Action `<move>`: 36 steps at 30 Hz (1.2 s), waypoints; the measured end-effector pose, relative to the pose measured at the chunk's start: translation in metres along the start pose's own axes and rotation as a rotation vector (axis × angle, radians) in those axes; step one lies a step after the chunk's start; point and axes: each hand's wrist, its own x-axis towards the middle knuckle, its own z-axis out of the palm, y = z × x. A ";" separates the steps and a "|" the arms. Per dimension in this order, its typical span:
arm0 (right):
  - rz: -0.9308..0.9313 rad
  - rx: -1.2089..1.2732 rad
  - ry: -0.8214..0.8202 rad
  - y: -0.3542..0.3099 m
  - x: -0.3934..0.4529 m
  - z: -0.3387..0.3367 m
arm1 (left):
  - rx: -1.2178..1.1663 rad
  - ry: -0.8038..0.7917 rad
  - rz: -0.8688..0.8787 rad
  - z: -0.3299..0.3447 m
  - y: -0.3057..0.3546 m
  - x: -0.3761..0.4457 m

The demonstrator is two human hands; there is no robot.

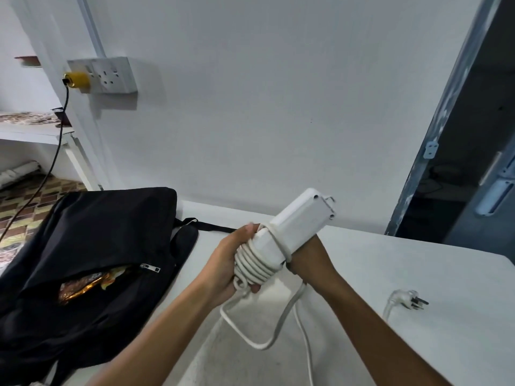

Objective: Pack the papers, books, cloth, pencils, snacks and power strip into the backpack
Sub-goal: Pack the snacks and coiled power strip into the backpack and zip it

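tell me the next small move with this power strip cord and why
Probably wrap another turn: the left hand holds the coils on the white plastic power strip, the right hand grips its far side, but a slack loop of white cord hangs loose and the white plug lies on the white table.

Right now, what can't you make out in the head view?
- Right hand: fingers hidden behind the power strip.
- Power strip's socket face: turned away from the camera.
- Backpack contents: only a shiny snack wrapper shows through the zip opening; fabric hides the rest.
- Cord: its run to the plug is hidden behind the right forearm.
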 end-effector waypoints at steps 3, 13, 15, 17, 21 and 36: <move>-0.047 -0.010 0.084 0.001 -0.003 0.000 | -0.023 0.099 -0.054 0.003 -0.001 0.000; 0.048 0.650 -0.193 0.005 -0.019 0.005 | -0.084 0.211 -0.052 0.006 -0.004 0.004; 0.021 0.513 -0.162 0.006 -0.022 0.008 | -0.093 0.225 -0.074 0.005 -0.008 0.005; 0.043 0.509 -0.155 0.007 -0.023 0.009 | -0.142 0.179 -0.118 0.000 -0.010 0.006; 0.120 0.475 -0.173 0.006 -0.023 0.001 | -0.170 0.103 -0.193 -0.007 -0.013 0.002; 0.007 0.284 -0.036 -0.008 -0.036 -0.008 | 0.034 0.271 0.016 -0.009 -0.014 0.005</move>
